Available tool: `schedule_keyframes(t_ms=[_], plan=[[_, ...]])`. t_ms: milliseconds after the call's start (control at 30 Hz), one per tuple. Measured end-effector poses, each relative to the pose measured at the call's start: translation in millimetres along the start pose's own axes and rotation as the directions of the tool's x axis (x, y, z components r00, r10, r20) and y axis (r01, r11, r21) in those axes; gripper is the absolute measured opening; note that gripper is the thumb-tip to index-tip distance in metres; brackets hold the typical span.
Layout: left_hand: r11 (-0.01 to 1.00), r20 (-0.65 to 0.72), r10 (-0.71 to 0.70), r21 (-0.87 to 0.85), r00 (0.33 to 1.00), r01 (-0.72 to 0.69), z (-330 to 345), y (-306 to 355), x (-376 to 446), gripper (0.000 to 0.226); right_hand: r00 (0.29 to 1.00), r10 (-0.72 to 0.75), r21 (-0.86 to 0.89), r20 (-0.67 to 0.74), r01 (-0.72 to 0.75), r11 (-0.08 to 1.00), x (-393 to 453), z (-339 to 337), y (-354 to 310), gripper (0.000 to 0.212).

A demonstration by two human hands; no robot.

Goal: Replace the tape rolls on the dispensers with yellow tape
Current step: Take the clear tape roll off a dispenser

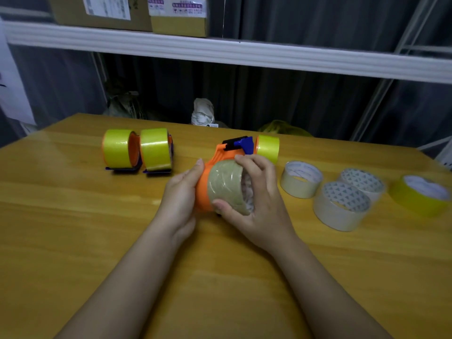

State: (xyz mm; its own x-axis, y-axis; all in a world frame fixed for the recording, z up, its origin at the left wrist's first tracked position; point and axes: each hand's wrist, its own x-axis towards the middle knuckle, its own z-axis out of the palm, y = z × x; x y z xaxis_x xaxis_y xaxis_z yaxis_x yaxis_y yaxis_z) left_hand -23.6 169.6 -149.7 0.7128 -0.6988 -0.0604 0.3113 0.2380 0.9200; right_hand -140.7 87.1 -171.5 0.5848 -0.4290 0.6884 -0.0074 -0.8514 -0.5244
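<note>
Two dispensers [137, 150] at the far left of the counter [73, 228] already carried yellow tape, so the step in hand looked like stripping the third: an orange dispenser [212, 165] held at mid-counter with a beige roll [226, 189] on its hub. The left hand [182, 192] braced the dispenser's orange side, its fingers hidden behind the body. The right hand [254, 192] had its grip curled round the beige roll, thumb at the near edge, fingers over the top and into the core. Both forearms reached in from below, wrists converging. Next, I judged, the roll must slide off sideways, then a yellow roll [420, 195] go on; another yellow roll [267, 149] stood just behind the dispenser. Three pale rolls [340, 204] lay to the right.
</note>
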Motion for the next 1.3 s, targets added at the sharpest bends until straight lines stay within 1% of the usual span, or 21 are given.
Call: schedule_keyframes(t_ms=[167, 233, 300, 367, 433, 500, 533, 567, 600, 633, 667, 700, 733, 800, 867, 933, 1000, 1067, 1133, 1233, 1300], plan=[[1.0, -0.013, -0.024, -0.006, 1.0, 0.024, 0.8, 1.1, -2.1, 0.03, 0.994, 0.107, 0.09, 0.019, -0.108, 0.99, -1.9, 4.2, -1.5, 0.068], [0.999, -0.037, 0.035, 0.04, 0.999, -0.033, 3.5, -1.3, -2.7, 0.032, 0.991, 0.135, 0.137, 0.02, -0.136, 0.981, -2.3, 5.8, -3.4, 0.066], [0.979, -0.038, 0.156, 0.141, 0.987, -0.15, 5.8, -3.5, -3.5, 0.031, 0.98, 0.199, 0.261, 0.033, -0.2, 0.944, -0.9, 7.4, -6.3, 0.067], [0.918, 0.022, 0.323, 0.237, 0.946, -0.319, 6.1, -5.2, -7.9, 0.028, 0.942, 0.326, 0.476, 0.079, -0.323, 0.818, 1.3, 7.7, -8.7, 0.066], [0.769, 0.168, 0.503, 0.359, 0.848, -0.528, 2.9, -9.2, -12.4, 0.028, 0.881, 0.448, 0.636, 0.152, -0.434, 0.638, 2.0, 8.3, -8.6, 0.057], [0.596, 0.305, 0.587, 0.465, 0.75, -0.655, 0.6, -13.9, -14.8, 0.027, 0.787, 0.57, 0.704, 0.236, -0.542, 0.458, 2.6, 10.3, -5.7, 0.053], [0.568, 0.307, 0.6, 0.486, 0.739, -0.664, 0.2, -15.2, -14.5, 0.027, 0.76, 0.6, 0.699, 0.25, -0.571, 0.431, 1.8, 10.9, -7.1, 0.05], [0.597, 0.263, 0.6, 0.482, 0.756, -0.641, 0.5, -15.6, -13.2, 0.029, 0.77, 0.602, 0.67, 0.21, -0.562, 0.485, 0.5, 10.8, -9.2, 0.047], [0.669, 0.184, 0.576, 0.455, 0.797, -0.588, 1.6, -13.4, -12.0, 0.031, 0.826, 0.55, 0.589, 0.123, -0.507, 0.63, -0.8, 9.6, -10.0, 0.045], [0.756, 0.093, 0.523, 0.409, 0.847, -0.512, 2.4, -10.9, -10.5, 0.033, 0.901, 0.431, 0.434, 0.037, -0.403, 0.806, -1.8, 7.3, -9.8, 0.047], [0.835, 0.016, 0.449, 0.348, 0.893, -0.426, 2.5, -8.1, -9.2, 0.034, 0.957, 0.289, 0.25, -0.002, -0.279, 0.927, -2.3, 4.1, -7.4, 0.052], [0.891, -0.033, 0.371, 0.294, 0.928, -0.346, 2.6, -6.5, -7.7, 0.034, 0.987, 0.158, 0.098, -0.017, -0.156, 0.983, -2.6, 1.5, -3.5, 0.058], [0.923, -0.058, 0.313, 0.254, 0.948, -0.29, 1.5, -5.4, -5.9, 0.034, 0.997, 0.064, -0.001, -0.032, -0.064, 0.998, -2.3, 0.1, -0.3, 0.063], [0.933, -0.064, 0.3, 0.226, 0.952, -0.279, 0.0, -2.9, -4.8, 0.034, 0.997, -0.009, -0.077, -0.08, 0.003, 0.997, -1.7, -0.4, 4.6, 0.067], [0.909, -0.057, 0.362, 0.242, 0.931, -0.339, 0.0, 0.7, -7.1, 0.033, 0.992, 0.049, -0.027, -0.115, -0.053, 0.998, -2.1, -0.2, 4.7, 0.069], [0.884, -0.052, 0.41, 0.268, 0.911, -0.382, -0.2, 4.5, -10.2, 0.03, 0.977, 0.173, 0.044, -0.122, -0.169, 0.985, -1.6, -2.5, 3.3, 0.074], [0.865, -0.031, 0.434, 0.293, 0.901, -0.407, 0.9, 8.2, -13.8, 0.028, 0.954, 0.278, 0.033, -0.11, -0.276, 0.961, -0.9, -9.0, 4.2, 0.085], [0.85, -0.005, 0.452, 0.305, 0.892, -0.429, 0.3, 10.2, -16.1, 0.029, 0.953, 0.295, -0.089, -0.063, -0.3, 0.95, -0.2, -16.5, 3.9, 0.09], [0.82, 0.022, 0.488, 0.332, 0.873, -0.466, -0.5, 10.8, -16.7, 0.033, 0.956, 0.291, -0.246, 0.024, -0.277, 0.929, -0.6, -22.1, 2.8, 0.093], [0.764, 0.079, 0.521, 0.4, 0.85, -0.506, -5.4, 5.8, -12.1, 0.038, 0.917, 0.367, -0.426, 0.157, -0.272, 0.863, -1.6, -24.2, 1.0, 0.103], [0.738, 0.109, 0.529, 0.43, 0.841, -0.52, -7.3, 2.7, -10.7, 0.037, 0.895, 0.412, -0.475, 0.17, -0.292, 0.83, -2.6, -23.3, 1.0, 0.103]])
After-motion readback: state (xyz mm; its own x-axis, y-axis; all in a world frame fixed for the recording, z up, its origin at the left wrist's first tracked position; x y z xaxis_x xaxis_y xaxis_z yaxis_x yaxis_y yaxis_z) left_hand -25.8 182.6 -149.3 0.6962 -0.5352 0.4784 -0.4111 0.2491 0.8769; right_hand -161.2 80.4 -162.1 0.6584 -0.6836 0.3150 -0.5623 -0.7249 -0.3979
